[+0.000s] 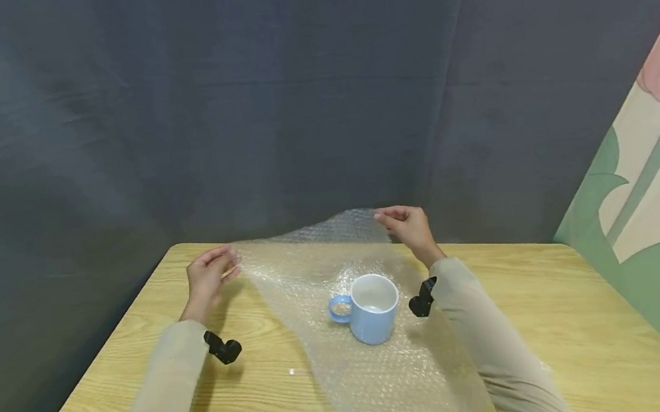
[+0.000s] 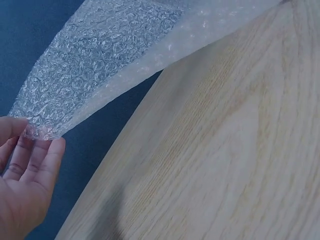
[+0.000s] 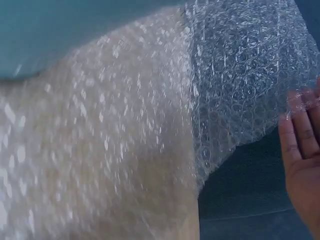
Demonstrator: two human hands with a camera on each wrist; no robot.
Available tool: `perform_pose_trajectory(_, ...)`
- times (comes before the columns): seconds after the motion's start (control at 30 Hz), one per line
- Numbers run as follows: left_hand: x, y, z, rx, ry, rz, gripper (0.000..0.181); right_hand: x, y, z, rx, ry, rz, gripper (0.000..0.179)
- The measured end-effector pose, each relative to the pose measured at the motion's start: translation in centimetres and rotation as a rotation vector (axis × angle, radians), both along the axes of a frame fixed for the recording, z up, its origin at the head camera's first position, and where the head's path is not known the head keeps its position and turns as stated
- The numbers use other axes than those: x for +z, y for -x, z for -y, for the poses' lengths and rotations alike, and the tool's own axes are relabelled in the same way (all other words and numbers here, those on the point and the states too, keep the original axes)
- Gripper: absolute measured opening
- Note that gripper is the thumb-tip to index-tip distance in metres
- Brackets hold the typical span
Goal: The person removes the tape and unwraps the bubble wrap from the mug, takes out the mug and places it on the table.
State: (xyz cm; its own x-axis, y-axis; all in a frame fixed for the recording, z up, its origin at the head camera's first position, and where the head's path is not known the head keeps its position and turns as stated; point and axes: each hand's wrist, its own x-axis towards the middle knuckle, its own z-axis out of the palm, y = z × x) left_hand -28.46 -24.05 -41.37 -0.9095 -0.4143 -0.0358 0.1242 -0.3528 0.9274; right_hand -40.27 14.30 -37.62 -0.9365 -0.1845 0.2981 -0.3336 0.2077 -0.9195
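Note:
A clear sheet of bubble wrap [image 1: 391, 381] runs along the table, its far end lifted off the wood. On it stands a light blue mug [image 1: 372, 322], upright, white inside, handle to the left. My left hand [image 1: 209, 278] pinches the far left corner of the sheet between thumb and fingers, also seen in the left wrist view with the bubble wrap [image 2: 100, 65] stretching away. My right hand [image 1: 407, 225] pinches the far right corner, higher up. In the right wrist view the fingers [image 3: 300, 125] lie against the sheet's edge, with the thumb out of frame.
The wooden table [image 1: 252, 389] ends at a dark curtain [image 1: 295, 102] behind it. At the right is a wall painted with a pink flower and green leaves [image 1: 655, 198]. A small white scrap [image 1: 291, 372] lies left of the sheet. Black wrist cameras [image 1: 224, 349] sit on both sleeves.

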Motion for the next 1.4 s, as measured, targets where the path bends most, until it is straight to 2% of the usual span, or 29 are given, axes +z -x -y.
perform_pose_trajectory(0.13, -0.4, 0.6, -0.3, 0.014, -0.018, 0.025, 0.019, -0.4, 0.3, 0.0, -0.013, 0.048, 0.099, 0.033)
perform_pose_trajectory(0.2, -0.6, 0.7, -0.5, 0.027, -0.028, 0.045, 0.022, -0.6, 0.4, 0.0, -0.015, 0.009, 0.135, 0.034)
perform_pose_trajectory(0.37, -1.0, 0.4, -0.6, 0.046, -0.071, 0.093, 0.018, -1.9, 0.5, 0.0, -0.011, -0.054, 0.219, 0.033)
perform_pose_trajectory(0.5, -1.2, 0.2, -0.7, 0.063, -0.088, 0.108, 0.015, -2.5, 0.3, -0.2, -0.01, -0.045, 0.265, 0.032)
perform_pose_trajectory(0.7, -1.3, 0.1, -0.6, 0.114, -0.078, 0.116, 0.015, -2.8, 0.2, -0.2, -0.032, -0.072, 0.256, 0.03)
perform_pose_trajectory(0.93, -1.6, -0.1, -0.4, 0.163, -0.045, 0.19, 0.018, -3.7, 0.5, 0.2, -0.09, -0.141, 0.246, 0.022)
perform_pose_trajectory(1.1, -1.9, -0.3, -0.3, 0.163, -0.063, 0.2, 0.018, -4.4, 0.7, 0.3, -0.126, -0.176, 0.216, 0.019)
perform_pose_trajectory(1.23, -2.0, -0.4, -0.4, 0.149, -0.09, 0.199, 0.016, -4.9, 0.5, 0.3, -0.17, -0.21, 0.193, 0.018)
perform_pose_trajectory(1.4, -1.9, -0.4, -0.7, 0.124, -0.132, 0.218, 0.016, -5.4, 0.2, 0.0, -0.187, -0.238, 0.18, 0.019)
